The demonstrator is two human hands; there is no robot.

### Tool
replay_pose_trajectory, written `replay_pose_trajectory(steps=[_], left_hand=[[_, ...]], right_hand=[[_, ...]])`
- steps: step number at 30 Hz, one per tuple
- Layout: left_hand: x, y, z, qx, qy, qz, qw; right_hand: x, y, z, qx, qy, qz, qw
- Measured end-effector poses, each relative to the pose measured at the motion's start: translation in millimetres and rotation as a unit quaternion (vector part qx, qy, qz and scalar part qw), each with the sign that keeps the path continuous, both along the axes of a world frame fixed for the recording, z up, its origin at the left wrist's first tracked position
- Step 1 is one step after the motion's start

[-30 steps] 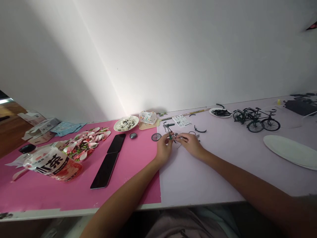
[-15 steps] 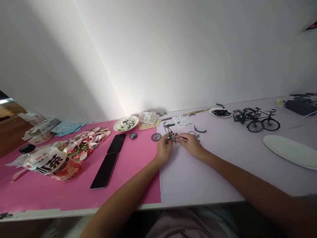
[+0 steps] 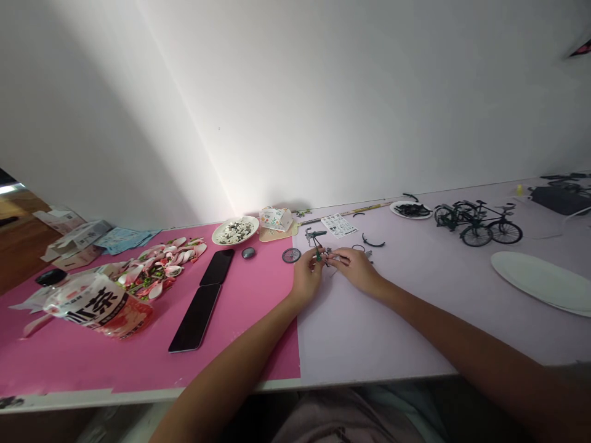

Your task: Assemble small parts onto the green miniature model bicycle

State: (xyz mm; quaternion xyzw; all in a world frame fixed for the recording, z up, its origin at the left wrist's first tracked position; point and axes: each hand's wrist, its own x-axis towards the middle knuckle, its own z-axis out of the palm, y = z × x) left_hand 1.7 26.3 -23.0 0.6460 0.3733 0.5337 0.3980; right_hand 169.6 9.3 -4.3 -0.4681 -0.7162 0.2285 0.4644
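Note:
Between the fingertips of my left hand is a dark green model bicycle frame, its thin tubes pointing up and away. My right hand meets it from the right, thumb and fingers pinched on a small dark part at the frame; the fingers mostly hide that part. A loose spoked model wheel lies left of my left hand. Just beyond my hands are grey bicycle parts. Near my right fingers lie a thin ring and a curved black mudguard-like strip.
Assembled model bicycles stand at the right, near a plate of black parts and a white oval plate. A printed sheet lies behind my hands. Leftward are a folding phone, a drink bottle and artificial petals.
My right fingers have shifted slightly left and closed in nearer to the frame. My left hand stays in nearly the same place.

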Motion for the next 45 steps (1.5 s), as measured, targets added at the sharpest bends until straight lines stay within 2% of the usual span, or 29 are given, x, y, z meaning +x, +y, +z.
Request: replay_pose_trajectory(steps=[4, 11, 14, 19, 26, 45], left_hand=[[0.0, 0.5, -1.9, 0.002, -0.018, 0.001, 1.0], [0.8, 0.0, -1.4, 0.026, 0.01, 0.009, 1.0], [0.6, 0.0, -1.3, 0.039, 0.014, 0.008, 0.999], [-0.2, -1.2, -0.7, 0.062, 0.027, 0.009, 0.998], [-1.4, -2.2, -1.3, 0.093, 0.055, 0.014, 0.994], [-2.6, -4.7, 3.8, 0.104, 0.083, 0.021, 0.991]], right_hand=[[0.3, -5.6, 3.9, -0.009, -0.023, -0.022, 0.999], [4.8, -8.7, 7.9, -0.005, 0.029, -0.043, 0.999], [3.5, -8.5, 10.0, 0.0, 0.023, -0.029, 0.999], [-0.4, -10.1, 13.9, 0.053, 0.008, -0.015, 0.998], [0.9, -5.9, 7.7, 0.109, -0.007, -0.034, 0.993], [1.8, -7.6, 10.0, 0.131, -0.011, -0.029, 0.991]])
